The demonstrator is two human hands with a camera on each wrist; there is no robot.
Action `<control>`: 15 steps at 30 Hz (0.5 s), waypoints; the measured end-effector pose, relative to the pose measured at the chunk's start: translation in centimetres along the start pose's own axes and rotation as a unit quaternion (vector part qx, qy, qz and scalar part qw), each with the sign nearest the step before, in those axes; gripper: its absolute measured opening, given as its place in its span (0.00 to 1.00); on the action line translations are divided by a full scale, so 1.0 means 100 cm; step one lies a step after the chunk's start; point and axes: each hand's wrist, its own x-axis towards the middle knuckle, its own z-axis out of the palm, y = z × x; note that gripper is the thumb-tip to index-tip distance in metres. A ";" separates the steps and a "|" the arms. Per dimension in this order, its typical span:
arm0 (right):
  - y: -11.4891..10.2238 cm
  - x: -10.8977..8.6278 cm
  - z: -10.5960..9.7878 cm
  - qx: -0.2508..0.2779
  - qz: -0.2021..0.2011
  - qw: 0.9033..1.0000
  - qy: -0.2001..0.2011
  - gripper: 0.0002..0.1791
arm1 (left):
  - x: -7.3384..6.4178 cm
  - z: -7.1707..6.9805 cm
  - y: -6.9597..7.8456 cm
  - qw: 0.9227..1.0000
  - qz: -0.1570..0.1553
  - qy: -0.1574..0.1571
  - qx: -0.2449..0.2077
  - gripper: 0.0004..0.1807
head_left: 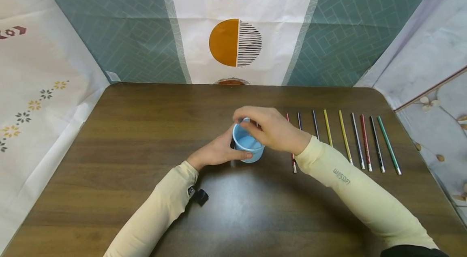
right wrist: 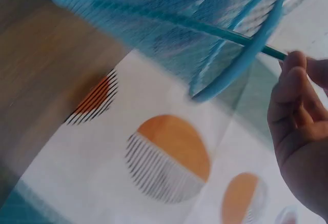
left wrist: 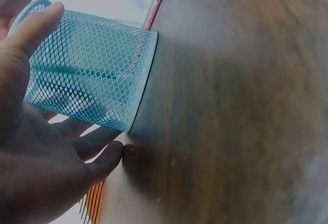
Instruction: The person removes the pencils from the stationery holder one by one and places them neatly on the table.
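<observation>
A light blue wire-mesh pencil cup [head_left: 252, 157] stands upright on the brown table. My left hand [head_left: 218, 149] holds it from the left side, thumb near the rim at the front and fingers around the far side. Above the mouth of the cup is my right hand [head_left: 268, 126]. Its thumb and fingertips pinch the upper end of a green pencil [right wrist: 274, 53], whose length slants down inside the cup. Through the mesh [left wrist: 92, 39], the left wrist view shows the pencil as a dark green line. In the head view the right hand hides most of it.
Several pencils lie in a row on the right of the table, among them a green pencil [head_left: 389, 145], a yellow pencil [head_left: 344, 133] and a red pencil [head_left: 366, 143]. The right forearm crosses over some. A small black object [head_left: 202, 197] is beside the left wrist. Patterned cloths hang around the table.
</observation>
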 end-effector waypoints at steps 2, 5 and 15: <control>0.007 0.000 -0.002 -0.010 0.028 0.999 0.025 0.14 | 0.001 0.000 -0.002 1.000 0.004 0.007 -0.004 0.48; 0.014 0.000 -0.003 -0.027 0.052 0.997 0.058 0.16 | 0.001 0.001 -0.002 1.000 0.001 0.012 -0.006 0.50; 0.027 -0.004 -0.003 -0.079 0.083 0.985 0.125 0.22 | 0.000 0.001 -0.002 1.000 -0.012 0.023 0.009 0.51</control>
